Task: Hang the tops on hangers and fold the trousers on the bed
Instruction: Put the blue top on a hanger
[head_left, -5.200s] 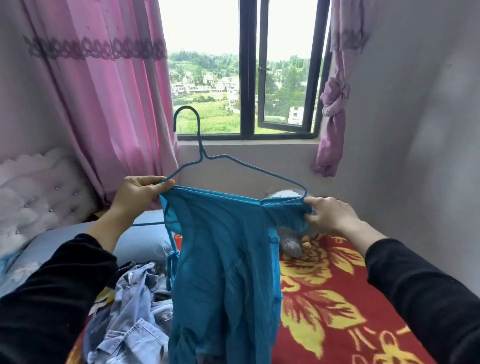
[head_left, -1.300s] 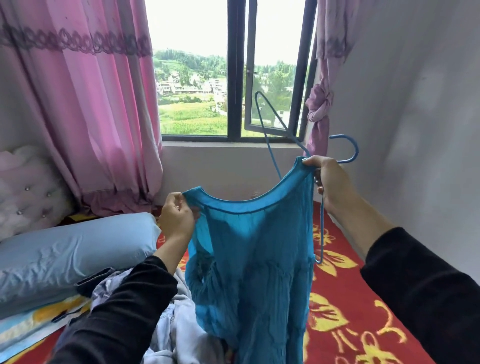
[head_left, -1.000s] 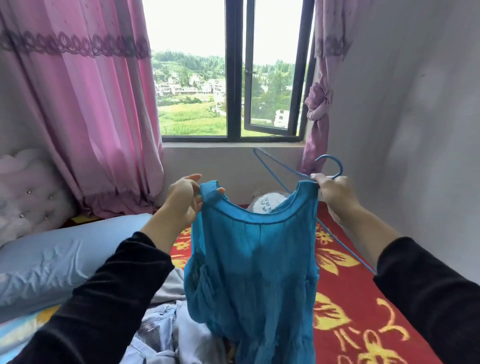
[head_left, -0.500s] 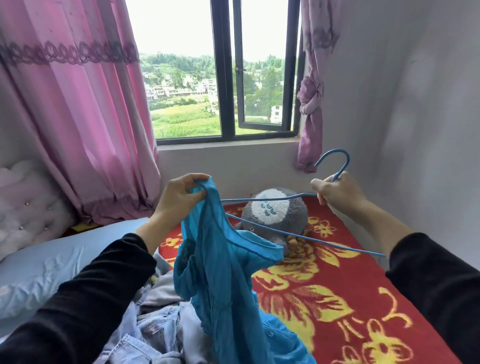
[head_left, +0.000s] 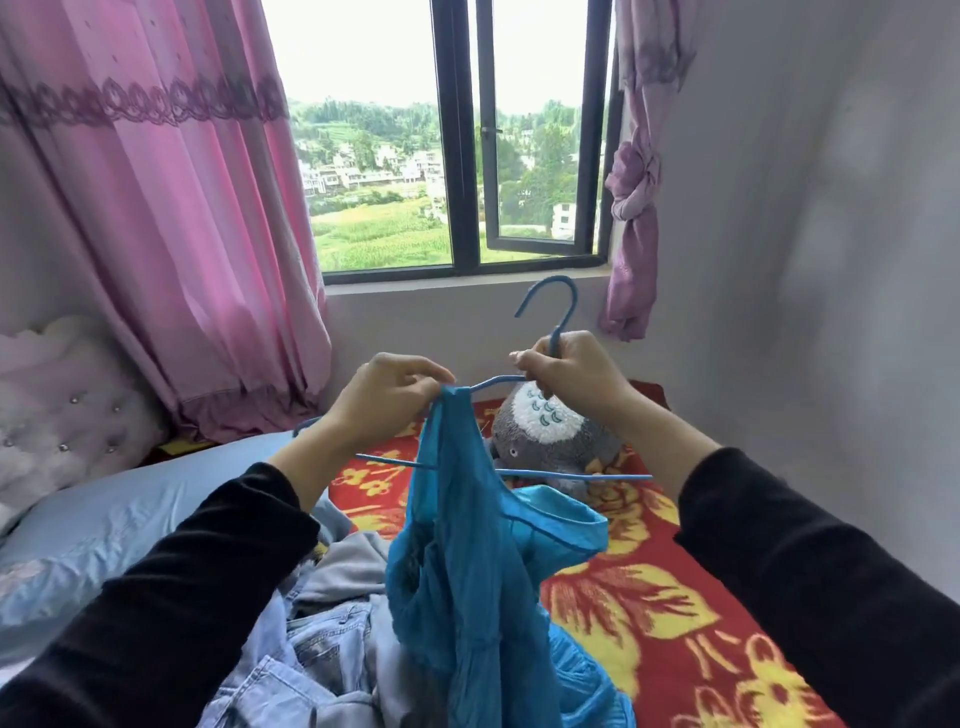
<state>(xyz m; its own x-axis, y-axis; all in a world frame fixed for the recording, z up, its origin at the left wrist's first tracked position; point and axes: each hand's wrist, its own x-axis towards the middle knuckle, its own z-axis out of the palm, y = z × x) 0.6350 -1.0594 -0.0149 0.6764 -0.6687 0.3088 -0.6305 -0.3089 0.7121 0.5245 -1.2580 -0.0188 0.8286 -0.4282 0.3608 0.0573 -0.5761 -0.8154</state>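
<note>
bed: red blanket (head_left: 649, 613) with yellow flowers covers it, blue pillow (head_left: 130, 525) at left, tufted headboard (head_left: 57, 410) behind the pillow
curtains: pink curtain (head_left: 171, 208) left of the window (head_left: 457, 135), tied one at the right side
clothes pile: pale jeans (head_left: 311, 660) heaped on the bed at bottom centre, unfolded
top: blue top (head_left: 467, 566) hangs in the air over the jeans, bunched, one strap up at the hanger arm, neckline sagging open to the right
toy: grey and white stuffed toy (head_left: 550, 431) on the blanket behind the hands
hanger: blue wire hanger (head_left: 556, 322) held above the bed, hook pointing up, lower bar running across behind the top
left hand (head_left: 387, 400): fingers pinched closed on the strap of the top, right at the left hanger arm
right hand (head_left: 571, 371): fingers wrapped closed around the hanger neck just under the hook
sleeves: both black, long
</note>
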